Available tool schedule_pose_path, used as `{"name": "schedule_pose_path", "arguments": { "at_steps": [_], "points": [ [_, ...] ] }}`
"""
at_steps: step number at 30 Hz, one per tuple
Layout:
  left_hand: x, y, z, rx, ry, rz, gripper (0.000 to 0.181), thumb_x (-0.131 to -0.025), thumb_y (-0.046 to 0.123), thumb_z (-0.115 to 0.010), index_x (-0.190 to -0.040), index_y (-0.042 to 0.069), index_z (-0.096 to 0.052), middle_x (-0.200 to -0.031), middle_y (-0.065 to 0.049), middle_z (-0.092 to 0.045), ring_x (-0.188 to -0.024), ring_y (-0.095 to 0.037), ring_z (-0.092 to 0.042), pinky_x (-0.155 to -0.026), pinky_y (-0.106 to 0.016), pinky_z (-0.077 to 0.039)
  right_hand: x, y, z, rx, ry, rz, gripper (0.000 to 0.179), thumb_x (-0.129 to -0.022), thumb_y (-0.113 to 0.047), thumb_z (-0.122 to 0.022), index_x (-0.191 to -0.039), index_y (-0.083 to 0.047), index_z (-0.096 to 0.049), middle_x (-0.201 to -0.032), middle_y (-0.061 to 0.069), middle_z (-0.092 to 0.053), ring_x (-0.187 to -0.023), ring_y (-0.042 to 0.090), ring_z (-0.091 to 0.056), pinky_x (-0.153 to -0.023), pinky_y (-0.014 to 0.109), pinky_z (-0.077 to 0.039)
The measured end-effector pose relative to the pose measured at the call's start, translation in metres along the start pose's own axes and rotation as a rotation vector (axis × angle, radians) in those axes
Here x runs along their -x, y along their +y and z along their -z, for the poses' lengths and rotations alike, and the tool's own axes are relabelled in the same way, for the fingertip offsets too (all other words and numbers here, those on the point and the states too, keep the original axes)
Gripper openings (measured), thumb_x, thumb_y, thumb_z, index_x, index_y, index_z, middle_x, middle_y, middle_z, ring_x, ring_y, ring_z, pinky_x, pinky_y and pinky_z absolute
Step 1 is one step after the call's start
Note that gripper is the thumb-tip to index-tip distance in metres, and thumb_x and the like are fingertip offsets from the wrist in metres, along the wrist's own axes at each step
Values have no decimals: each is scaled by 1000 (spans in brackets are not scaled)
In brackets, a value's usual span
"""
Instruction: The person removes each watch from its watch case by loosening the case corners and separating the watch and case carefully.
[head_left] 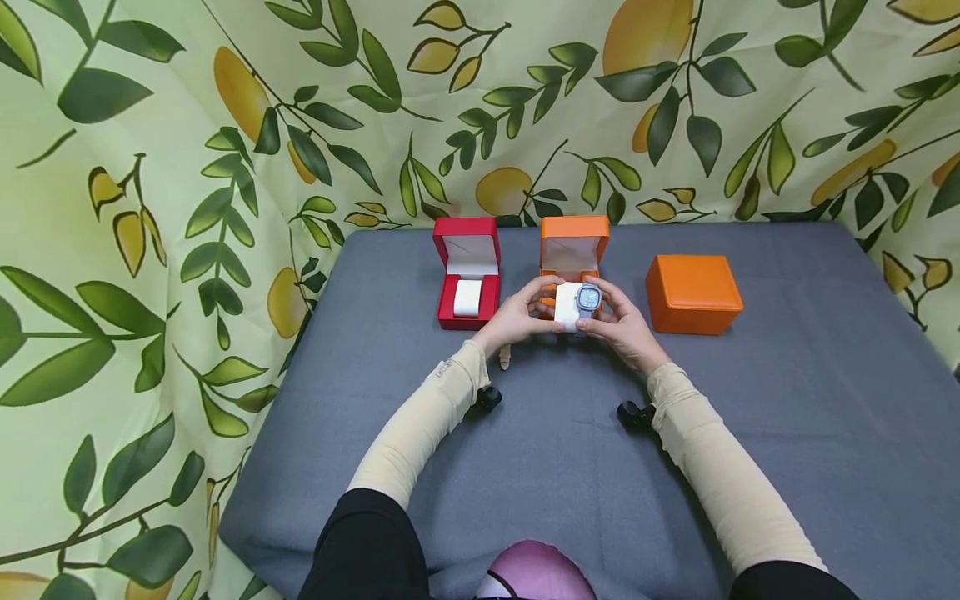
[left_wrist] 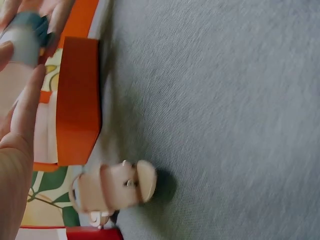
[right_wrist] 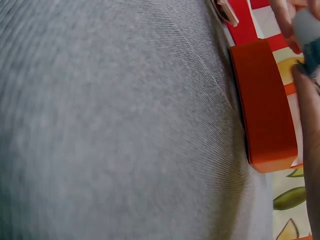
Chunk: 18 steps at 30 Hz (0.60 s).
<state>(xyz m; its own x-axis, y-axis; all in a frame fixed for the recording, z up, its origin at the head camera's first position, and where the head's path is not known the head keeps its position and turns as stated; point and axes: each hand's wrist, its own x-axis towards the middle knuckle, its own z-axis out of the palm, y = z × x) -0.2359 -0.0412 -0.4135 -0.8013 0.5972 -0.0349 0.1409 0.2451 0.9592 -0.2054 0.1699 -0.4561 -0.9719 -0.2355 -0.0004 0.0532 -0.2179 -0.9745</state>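
Observation:
Both hands are raised in front of an open orange watch box [head_left: 574, 228], around a white watch cushion [head_left: 566, 302]. My left hand [head_left: 516, 320] grips the cushion's left end between thumb and fingers. A wristwatch [head_left: 588, 297] with a blue-grey strap sits at the cushion's right end, its square dial facing up. My right hand [head_left: 628, 332] holds the watch, with the thumb at its near side and the fingers behind. On the cloth below the left hand lies a second watch with a beige strap [left_wrist: 117, 187], looped and buckled, mostly hidden by that hand in the head view.
To the left stands an open red watch box [head_left: 446, 310] with a white cushion [head_left: 467, 297] inside. A closed orange box [head_left: 694, 287] is at the right. Grey cloth [head_left: 555, 450] covers the table, and a leaf-patterned curtain [head_left: 420, 100] hangs behind and at the left.

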Motion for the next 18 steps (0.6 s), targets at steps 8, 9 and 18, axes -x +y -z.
{"name": "schedule_pose_path", "arguments": {
  "at_steps": [8, 9, 18],
  "points": [
    [-10, -19, -4, -33, 54, 1, 66, -78, 13, -74, -133, 29, -40, -132, -4, -49, -95, -16, -60, -85, -28, -47, -2, 1, 1, 59, 42, 4, 77, -83, -6, -67, -147, -24, -27, -131, 1, -33, -90, 6, -55, -69, 17, -54],
    [-10, -20, -4, -37, 53, -3, 66, -79, 13, -74, -133, 29, -39, -132, -5, -49, -94, -17, -60, -84, -29, -48, -1, 0, 1, 89, 50, 3, 77, -84, -9, -67, -147, -23, -26, -131, 2, -34, -90, 5, -56, -69, 17, -54],
    [-10, -24, -4, -12, 50, 13, 67, -78, 14, -75, -133, 28, -39, -128, -5, -49, -91, -16, -62, -78, -26, -47, 7, -11, -9, 416, 120, 67, 68, -91, -23, -59, -149, -23, -24, -115, 0, -48, -90, 5, -55, -75, 12, -47]
  ]
}}
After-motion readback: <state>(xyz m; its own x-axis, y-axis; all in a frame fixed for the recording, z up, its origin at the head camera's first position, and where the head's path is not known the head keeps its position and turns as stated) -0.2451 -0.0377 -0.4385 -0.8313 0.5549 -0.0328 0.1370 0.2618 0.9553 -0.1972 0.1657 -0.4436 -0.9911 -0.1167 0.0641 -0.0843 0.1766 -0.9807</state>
